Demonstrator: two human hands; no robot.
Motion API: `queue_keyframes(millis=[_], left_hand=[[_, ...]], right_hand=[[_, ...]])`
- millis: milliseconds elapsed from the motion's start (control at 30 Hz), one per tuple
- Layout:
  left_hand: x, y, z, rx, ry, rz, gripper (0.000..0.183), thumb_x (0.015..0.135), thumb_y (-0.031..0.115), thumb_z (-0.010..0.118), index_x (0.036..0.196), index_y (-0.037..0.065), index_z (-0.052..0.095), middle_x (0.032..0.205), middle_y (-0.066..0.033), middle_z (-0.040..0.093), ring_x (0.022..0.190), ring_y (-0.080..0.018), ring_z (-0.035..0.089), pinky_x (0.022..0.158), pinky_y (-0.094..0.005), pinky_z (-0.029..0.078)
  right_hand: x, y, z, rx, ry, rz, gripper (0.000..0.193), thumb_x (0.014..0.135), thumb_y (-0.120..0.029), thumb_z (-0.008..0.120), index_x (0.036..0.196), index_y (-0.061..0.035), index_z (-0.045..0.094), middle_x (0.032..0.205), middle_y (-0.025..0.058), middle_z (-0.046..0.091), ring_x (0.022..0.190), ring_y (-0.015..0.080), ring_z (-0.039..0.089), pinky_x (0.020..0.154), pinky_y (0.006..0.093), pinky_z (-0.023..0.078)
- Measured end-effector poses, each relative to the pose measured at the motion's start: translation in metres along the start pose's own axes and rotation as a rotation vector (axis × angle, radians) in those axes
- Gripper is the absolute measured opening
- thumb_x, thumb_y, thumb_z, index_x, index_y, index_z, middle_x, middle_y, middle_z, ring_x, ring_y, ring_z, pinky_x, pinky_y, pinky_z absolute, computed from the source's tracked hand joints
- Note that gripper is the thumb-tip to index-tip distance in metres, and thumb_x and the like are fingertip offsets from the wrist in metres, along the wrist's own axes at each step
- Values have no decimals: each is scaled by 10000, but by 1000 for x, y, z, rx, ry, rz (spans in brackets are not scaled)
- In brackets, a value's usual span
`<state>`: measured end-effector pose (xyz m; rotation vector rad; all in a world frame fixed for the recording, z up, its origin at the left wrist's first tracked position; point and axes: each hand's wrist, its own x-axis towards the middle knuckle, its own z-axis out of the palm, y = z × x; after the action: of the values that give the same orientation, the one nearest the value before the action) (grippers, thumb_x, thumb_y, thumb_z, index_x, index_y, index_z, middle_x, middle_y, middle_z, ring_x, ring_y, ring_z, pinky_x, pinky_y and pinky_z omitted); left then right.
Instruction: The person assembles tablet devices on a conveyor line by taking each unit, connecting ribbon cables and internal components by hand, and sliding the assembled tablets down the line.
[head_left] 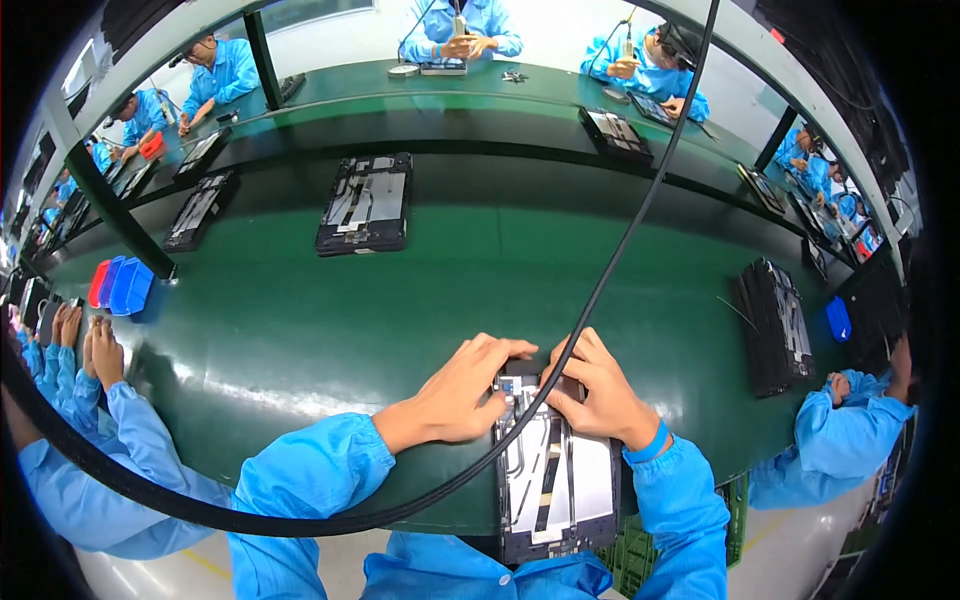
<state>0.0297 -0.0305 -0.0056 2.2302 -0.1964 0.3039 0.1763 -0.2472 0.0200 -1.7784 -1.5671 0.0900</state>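
An opened tablet (583, 480) lies at the front edge of the green bench, its near end reaching toward my body. White battery panels and dark strips show inside its black frame. My left hand (460, 388) is closed over the far left corner, thumb on the near side and fingers over the far edge. At the far right part of the same tablet, my right hand (600, 390) has bent fingers gripping the edge. Its fingertips are partly covered by a black cable (640, 215) that crosses the view. Anything small between the fingers cannot be made out.
Another opened tablet or stack (366, 205) lies ahead on the bench (450, 285). A tall tablet stack (775, 330) stands right. Blue bins (130, 287) sit left by a dark post (115, 210). Co-workers in blue sit on both sides and opposite. A green crate (630, 560) is below.
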Motion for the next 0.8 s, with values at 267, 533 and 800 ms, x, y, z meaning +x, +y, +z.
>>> queue_keyframes(millis=[267, 533, 800], left_hand=[[6, 8, -21, -47, -239, 113, 989, 751, 146, 755, 1673, 55, 408, 1561, -241, 524, 1448, -460, 476, 1289, -565, 307], [9, 11, -21, -34, -319, 119, 1061, 763, 45, 778, 1728, 114, 343, 1649, -266, 422, 1545, -499, 397, 1352, -649, 195], [6, 12, -21, -5, -340, 100, 1051, 806, 49, 789, 1743, 146, 324, 1689, -283, 364, 1572, -514, 361, 1359, -665, 179]], right_hand=[[-3, 3, 3, 11, 72, 34, 155, 859, -115, 871, 934, -71, 743, 982, 67, 590, 977, 296, 553, 856, 416, 486], [-5, 8, 4, 10, 100, 23, 159, 822, -111, 866, 888, -80, 726, 992, 60, 608, 999, 301, 572, 842, 419, 503], [-7, 5, -3, 118, 1, 64, 151, 712, -125, 863, 779, -120, 727, 1061, 58, 643, 1104, 323, 573, 934, 441, 484]])
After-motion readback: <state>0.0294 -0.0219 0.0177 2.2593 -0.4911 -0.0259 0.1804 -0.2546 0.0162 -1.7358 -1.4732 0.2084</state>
